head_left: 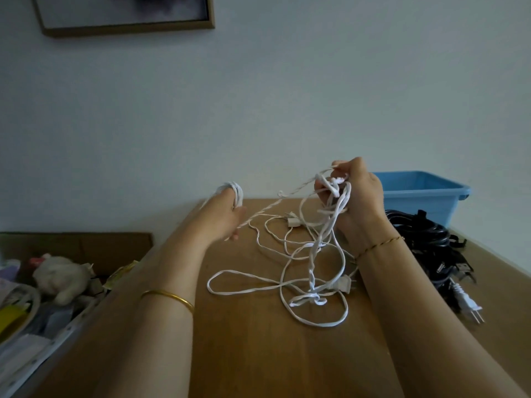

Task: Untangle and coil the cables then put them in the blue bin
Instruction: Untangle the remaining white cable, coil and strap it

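Observation:
A tangled white cable (311, 271) hangs from my raised hands down onto the wooden table (253, 340). My left hand (222, 216) has several turns of the white cable wound round it, and a twisted strand runs from it up to the right. My right hand (355, 196) grips a knotted bunch of the same cable, fingers curled round it. Two white plugs lie on the table, one (293, 221) between my hands and one (344, 284) by my right forearm. The blue bin (416, 196) stands at the back right, behind my right hand.
A heap of black cables (428, 245) with USB ends and a white three-pin plug (468, 304) lies right of my right arm. Left of the table is a cardboard box (71, 248) holding a plush toy (61, 278) and papers. A framed picture (126, 12) hangs on the wall.

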The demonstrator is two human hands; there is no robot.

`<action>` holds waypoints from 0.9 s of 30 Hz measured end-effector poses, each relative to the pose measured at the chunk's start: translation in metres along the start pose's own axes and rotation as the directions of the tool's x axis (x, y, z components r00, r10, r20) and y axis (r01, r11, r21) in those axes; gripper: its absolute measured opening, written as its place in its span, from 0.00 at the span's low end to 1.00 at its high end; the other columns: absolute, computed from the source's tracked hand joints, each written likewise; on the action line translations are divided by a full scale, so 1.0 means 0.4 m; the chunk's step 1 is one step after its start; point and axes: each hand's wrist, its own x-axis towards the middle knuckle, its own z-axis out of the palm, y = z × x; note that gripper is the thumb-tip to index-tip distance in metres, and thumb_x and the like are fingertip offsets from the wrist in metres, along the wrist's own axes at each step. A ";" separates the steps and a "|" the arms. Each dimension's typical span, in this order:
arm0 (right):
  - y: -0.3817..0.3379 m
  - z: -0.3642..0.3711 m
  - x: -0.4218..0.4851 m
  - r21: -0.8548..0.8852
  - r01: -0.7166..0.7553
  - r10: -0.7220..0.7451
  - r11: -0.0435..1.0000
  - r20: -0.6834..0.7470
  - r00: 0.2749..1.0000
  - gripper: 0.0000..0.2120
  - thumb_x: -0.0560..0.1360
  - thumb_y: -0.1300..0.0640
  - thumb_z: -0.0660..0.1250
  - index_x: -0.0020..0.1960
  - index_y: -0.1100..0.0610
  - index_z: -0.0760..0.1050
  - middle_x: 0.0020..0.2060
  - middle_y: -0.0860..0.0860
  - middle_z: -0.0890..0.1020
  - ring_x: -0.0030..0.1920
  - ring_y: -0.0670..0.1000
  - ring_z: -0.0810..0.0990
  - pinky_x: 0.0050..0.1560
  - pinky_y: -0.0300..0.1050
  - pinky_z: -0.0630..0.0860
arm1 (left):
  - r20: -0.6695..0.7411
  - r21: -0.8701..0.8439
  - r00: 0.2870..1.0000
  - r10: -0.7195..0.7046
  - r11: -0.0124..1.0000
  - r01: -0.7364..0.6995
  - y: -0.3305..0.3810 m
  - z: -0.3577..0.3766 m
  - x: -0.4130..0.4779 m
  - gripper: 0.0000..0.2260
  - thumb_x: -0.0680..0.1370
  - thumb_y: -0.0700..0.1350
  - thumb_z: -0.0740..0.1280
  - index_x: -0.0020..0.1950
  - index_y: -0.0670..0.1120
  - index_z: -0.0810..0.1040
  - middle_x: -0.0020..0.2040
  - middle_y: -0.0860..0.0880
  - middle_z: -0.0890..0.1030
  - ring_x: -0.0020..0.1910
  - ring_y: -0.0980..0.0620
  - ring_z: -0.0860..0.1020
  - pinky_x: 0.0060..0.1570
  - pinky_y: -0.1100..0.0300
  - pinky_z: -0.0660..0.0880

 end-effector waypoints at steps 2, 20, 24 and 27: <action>-0.011 -0.008 0.008 0.062 -0.012 0.012 0.998 0.002 1.000 0.09 0.74 0.66 0.55 0.37 0.62 0.69 0.30 0.56 0.68 0.27 0.52 0.70 0.27 0.39 0.70 | 0.265 -0.205 0.963 -0.044 0.974 0.101 0.024 -0.008 -0.027 0.06 0.82 0.43 0.59 0.46 0.43 0.71 0.36 0.44 0.79 0.29 0.49 0.78 0.33 0.55 0.77; 0.039 0.005 -0.021 -0.659 0.447 0.009 0.604 0.567 0.824 0.13 0.74 0.70 0.61 0.53 0.57 0.76 0.47 0.52 0.84 0.49 0.48 0.82 0.54 0.43 0.78 | 0.349 -0.673 0.924 0.156 0.727 0.132 0.075 -0.043 -0.063 0.05 0.76 0.32 0.63 0.45 0.41 0.73 0.24 0.49 0.71 0.20 0.55 0.67 0.20 0.65 0.65; 0.025 0.018 -0.031 -0.816 0.486 0.150 0.313 0.548 0.823 0.13 0.72 0.62 0.70 0.54 0.55 0.72 0.49 0.51 0.80 0.49 0.51 0.80 0.53 0.51 0.79 | 0.323 -0.734 0.935 0.145 0.662 0.151 0.082 -0.039 -0.058 0.09 0.77 0.31 0.60 0.56 0.37 0.74 0.28 0.48 0.72 0.22 0.55 0.68 0.21 0.64 0.66; 0.037 0.031 -0.038 -0.803 0.595 0.094 0.007 0.593 0.799 0.12 0.71 0.57 0.73 0.50 0.54 0.72 0.42 0.47 0.79 0.43 0.50 0.79 0.47 0.49 0.80 | 0.338 -0.750 0.929 0.151 0.639 0.169 0.091 -0.034 -0.062 0.06 0.78 0.31 0.60 0.52 0.38 0.73 0.29 0.48 0.71 0.23 0.55 0.68 0.21 0.64 0.66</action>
